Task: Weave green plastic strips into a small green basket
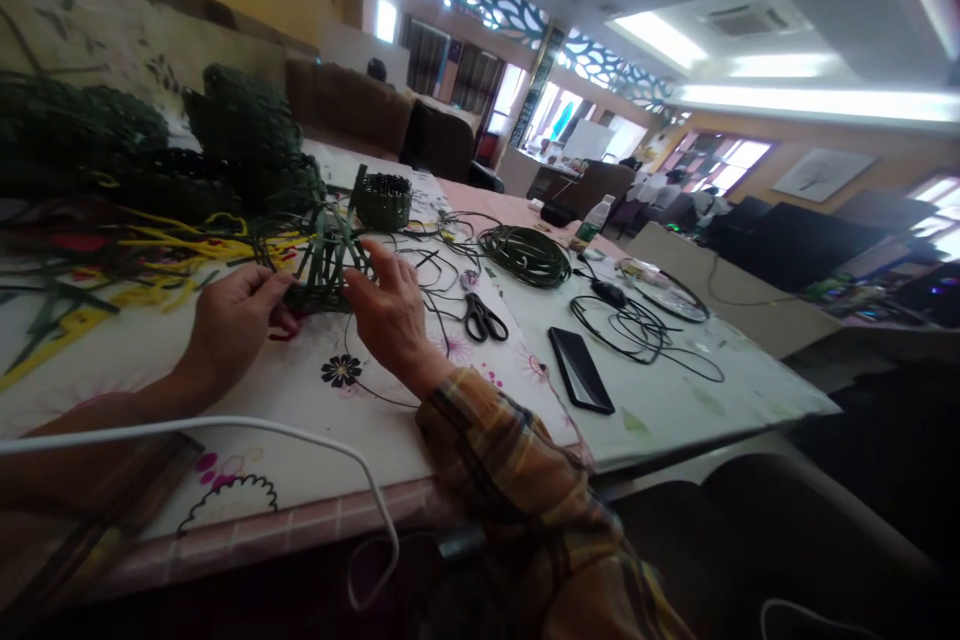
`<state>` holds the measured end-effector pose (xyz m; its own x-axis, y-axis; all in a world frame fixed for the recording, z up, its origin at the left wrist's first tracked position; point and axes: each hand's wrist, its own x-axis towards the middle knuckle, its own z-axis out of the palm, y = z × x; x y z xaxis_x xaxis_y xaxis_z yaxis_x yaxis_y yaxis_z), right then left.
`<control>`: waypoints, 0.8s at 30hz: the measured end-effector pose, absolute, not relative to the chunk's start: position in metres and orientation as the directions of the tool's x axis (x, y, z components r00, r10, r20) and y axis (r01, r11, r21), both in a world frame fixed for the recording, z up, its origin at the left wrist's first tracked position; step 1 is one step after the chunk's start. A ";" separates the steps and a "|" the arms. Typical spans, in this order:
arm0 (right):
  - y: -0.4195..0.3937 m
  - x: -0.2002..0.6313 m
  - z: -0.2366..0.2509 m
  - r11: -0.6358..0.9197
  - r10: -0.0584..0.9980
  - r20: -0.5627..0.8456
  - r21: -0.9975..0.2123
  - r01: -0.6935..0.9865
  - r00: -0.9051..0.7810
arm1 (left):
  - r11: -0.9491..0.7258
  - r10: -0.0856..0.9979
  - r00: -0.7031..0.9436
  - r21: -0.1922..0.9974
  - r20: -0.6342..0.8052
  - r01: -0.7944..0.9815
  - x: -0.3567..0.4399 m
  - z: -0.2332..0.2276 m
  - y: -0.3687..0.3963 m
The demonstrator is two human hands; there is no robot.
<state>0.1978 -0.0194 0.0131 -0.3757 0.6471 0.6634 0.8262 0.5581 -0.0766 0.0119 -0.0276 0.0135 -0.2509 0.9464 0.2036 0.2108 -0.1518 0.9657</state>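
A small, half-woven basket of dark green strips [326, 270] rests on the flowered tablecloth, its loose strips sticking up. My left hand [229, 325] pinches its near left edge between thumb and fingers. On the other side, my right hand [391, 310] curves its thumb and fingers around the strips; its fingertips are partly hidden. Something red shows beneath my left fingers. Behind the work stands a round woven green basket [384, 202]. Black-handled scissors [484, 315] lie to the right of my right hand.
Dark green woven pieces [244, 120] pile up at the back left, beside yellow strips [180, 250]. A green coil [525, 255], a phone [580, 370], a black cable [637, 330] and a bottle [594, 222] occupy the right. A white cable [300, 435] crosses the foreground.
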 end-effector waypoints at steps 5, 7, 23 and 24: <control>-0.022 0.192 0.006 0.611 0.600 0.743 -0.187 0.769 -0.297 | -0.158 0.947 -0.248 0.969 0.203 0.190 0.011 0.011 -0.027; -0.021 0.192 0.004 0.616 0.574 0.779 -0.209 0.760 -0.252 | -0.154 0.948 -0.252 0.973 0.194 0.170 0.012 0.011 -0.028; -0.029 0.200 0.009 0.528 0.434 0.763 0.214 0.822 -0.478 | -0.187 0.940 -0.282 0.981 0.192 0.045 0.013 0.022 -0.033; -0.029 0.201 0.009 0.527 0.438 0.752 0.229 0.818 -0.493 | -0.188 0.939 -0.285 0.981 0.190 0.035 0.013 0.022 -0.033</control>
<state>0.2009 -0.0291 0.0087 -0.4926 0.4376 0.7522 0.8183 0.5272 0.2291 0.0126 -0.0327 0.0221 -0.2852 0.9393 0.1905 0.0349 -0.1884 0.9815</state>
